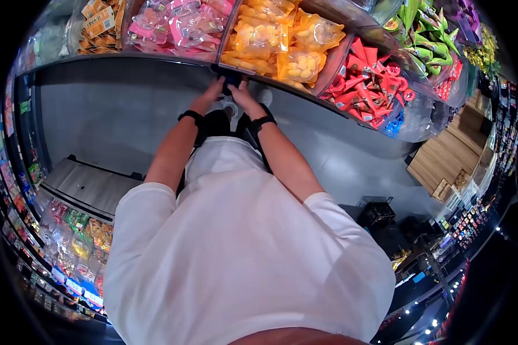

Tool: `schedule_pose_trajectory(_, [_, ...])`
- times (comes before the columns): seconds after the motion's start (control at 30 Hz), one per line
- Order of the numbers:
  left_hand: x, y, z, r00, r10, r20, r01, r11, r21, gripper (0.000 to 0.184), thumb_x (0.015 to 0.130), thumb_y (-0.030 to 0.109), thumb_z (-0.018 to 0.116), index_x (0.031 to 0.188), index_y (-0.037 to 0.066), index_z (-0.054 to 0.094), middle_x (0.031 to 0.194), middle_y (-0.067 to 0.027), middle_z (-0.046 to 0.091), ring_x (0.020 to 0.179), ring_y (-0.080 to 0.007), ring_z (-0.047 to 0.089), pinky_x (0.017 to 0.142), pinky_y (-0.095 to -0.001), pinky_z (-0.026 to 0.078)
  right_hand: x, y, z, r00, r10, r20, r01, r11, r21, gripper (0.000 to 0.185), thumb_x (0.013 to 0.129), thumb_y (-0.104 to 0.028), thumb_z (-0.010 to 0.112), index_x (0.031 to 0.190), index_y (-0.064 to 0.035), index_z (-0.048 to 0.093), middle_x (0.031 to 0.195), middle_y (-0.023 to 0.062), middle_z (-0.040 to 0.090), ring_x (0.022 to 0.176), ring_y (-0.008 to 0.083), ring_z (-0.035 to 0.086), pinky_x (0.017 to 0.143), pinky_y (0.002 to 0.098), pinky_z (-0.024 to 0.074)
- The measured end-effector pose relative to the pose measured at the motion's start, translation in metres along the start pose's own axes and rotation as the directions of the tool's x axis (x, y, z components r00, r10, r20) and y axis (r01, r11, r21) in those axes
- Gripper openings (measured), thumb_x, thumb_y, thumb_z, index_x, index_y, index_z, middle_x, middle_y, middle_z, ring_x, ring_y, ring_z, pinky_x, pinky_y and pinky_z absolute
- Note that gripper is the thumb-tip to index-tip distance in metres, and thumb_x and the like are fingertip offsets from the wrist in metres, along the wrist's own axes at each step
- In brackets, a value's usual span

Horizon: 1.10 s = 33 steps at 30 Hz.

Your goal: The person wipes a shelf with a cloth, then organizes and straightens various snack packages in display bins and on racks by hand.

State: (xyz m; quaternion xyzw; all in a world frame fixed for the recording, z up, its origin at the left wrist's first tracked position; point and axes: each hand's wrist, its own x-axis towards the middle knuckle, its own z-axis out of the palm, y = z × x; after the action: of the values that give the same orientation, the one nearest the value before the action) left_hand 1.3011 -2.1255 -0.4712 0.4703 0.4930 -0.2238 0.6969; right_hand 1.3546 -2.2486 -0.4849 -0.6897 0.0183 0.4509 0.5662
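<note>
Both hands are together at the front edge of a long display of clear bins. My left hand (214, 89) and my right hand (242, 95) hold a small dark object (231, 78) between them, its shape hard to make out. Each wrist has a black band. Just beyond the hands, one bin holds orange bags (302, 64) and the one to its left holds pink packets (181, 26). Red cone-shaped packs (362, 86) fill a bin to the right.
Brown packets (101, 23) lie at the far left, green cone packs (429, 49) at the upper right. A grey bench (89, 187) stands behind on the left, beside shelves of sweets. Wooden crates (452, 149) and a black box (377, 214) are on the right.
</note>
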Motion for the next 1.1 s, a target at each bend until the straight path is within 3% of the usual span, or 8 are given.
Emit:
schedule_pose_trajectory(0.17, [0.026,-0.018,0.054,0.971,-0.019,0.240,-0.018,0.988,0.151,0.062,0.097,0.058,0.033,0.142,0.014,0.038,0.139,-0.0091,0.046,0.122,-0.0276,0.045,0.099,-0.0502,0.038,-0.014,0.022,-0.069,0.995,-0.101,-0.016,0.097,0.982,-0.162,0.069,0.090,-0.022,0.058,0.148,-0.0061,0.022,0.141,0.0153,0.041,0.130,0.0270,0.040,0.108,0.0307,0.0309])
schedule_pose_trajectory(0.23, [0.034,-0.030,0.096,0.977,0.118,0.175,-0.159,0.958,0.240,0.063,0.097,0.054,0.037,0.113,-0.003,0.057,0.091,-0.0110,0.060,0.079,-0.0237,0.060,0.065,-0.0362,0.051,-0.025,0.035,-0.108,0.989,-0.139,-0.058,0.119,0.958,-0.260,0.066,0.092,-0.024,0.058,0.148,-0.0113,0.026,0.137,0.0126,0.044,0.125,0.0255,0.044,0.101,0.0352,0.0398])
schedule_pose_trajectory(0.3, [0.095,-0.070,0.135,0.939,0.065,0.338,-0.194,0.911,0.364,0.066,0.096,0.057,0.036,0.107,-0.004,0.059,0.086,-0.0118,0.061,0.078,-0.0255,0.060,0.065,-0.0381,0.051,-0.059,-0.001,-0.140,0.965,0.241,-0.100,-0.247,0.968,-0.047,0.059,0.094,-0.027,0.055,0.146,-0.0193,0.028,0.134,0.0091,0.047,0.119,0.0232,0.049,0.090,0.0395,0.0477])
schedule_pose_trajectory(0.57, [0.037,-0.024,0.257,0.857,-0.042,0.513,-0.278,0.801,0.530,0.062,0.095,0.052,0.040,0.103,-0.006,0.061,0.088,-0.0140,0.063,0.070,-0.0251,0.058,0.064,-0.0391,0.049,-0.100,0.022,-0.241,0.919,0.234,-0.319,-0.216,0.972,0.089,0.051,0.095,-0.034,0.055,0.140,-0.0270,0.032,0.123,0.0026,0.054,0.107,0.0188,0.056,0.077,0.0389,0.0506])
schedule_pose_trajectory(0.73, [0.018,-0.013,0.235,0.939,0.157,0.306,-0.333,0.635,0.697,0.061,0.094,0.041,0.046,0.126,-0.010,0.047,0.123,-0.0301,0.058,0.108,-0.0403,0.061,0.089,-0.0422,0.050,-0.080,0.025,-0.206,0.928,0.308,-0.208,-0.291,0.950,0.108,0.062,0.092,-0.042,0.061,0.141,-0.0260,0.024,0.120,0.0018,0.057,0.101,0.0191,0.061,0.080,0.0390,0.0485])
schedule_pose_trajectory(0.93, [0.024,0.009,0.125,0.915,0.035,0.401,-0.272,0.788,0.553,0.059,0.094,0.036,0.050,0.134,-0.006,0.040,0.118,-0.0257,0.061,0.101,-0.0347,0.063,0.085,-0.0417,0.051,-0.056,-0.002,-0.113,0.903,0.391,-0.179,-0.375,0.920,0.118,0.058,0.094,-0.037,0.058,0.137,-0.0197,0.024,0.113,0.0040,0.062,0.101,0.0183,0.063,0.084,0.0408,0.0464])
schedule_pose_trajectory(1.03, [0.020,0.024,0.060,0.872,0.054,0.487,-0.317,0.820,0.477,0.059,0.096,0.027,0.051,0.140,-0.005,0.032,0.123,-0.0236,0.057,0.107,-0.0294,0.058,0.090,-0.0369,0.047,-0.038,-0.012,-0.050,0.920,0.321,-0.224,-0.311,0.947,0.077,0.055,0.094,-0.036,0.060,0.136,-0.0159,0.033,0.113,0.0060,0.061,0.101,0.0199,0.063,0.085,0.0403,0.0472])
schedule_pose_trajectory(1.1, [0.024,0.021,0.020,0.865,0.109,0.489,-0.350,0.831,0.433,0.064,0.096,0.023,0.052,0.146,-0.002,0.023,0.129,-0.0245,0.052,0.111,-0.0285,0.054,0.094,-0.0369,0.045,-0.018,0.005,-0.003,0.978,0.005,-0.210,0.009,0.998,0.068,0.053,0.097,-0.042,0.052,0.138,-0.0142,0.033,0.116,0.0079,0.059,0.103,0.0232,0.061,0.088,0.0400,0.0471])
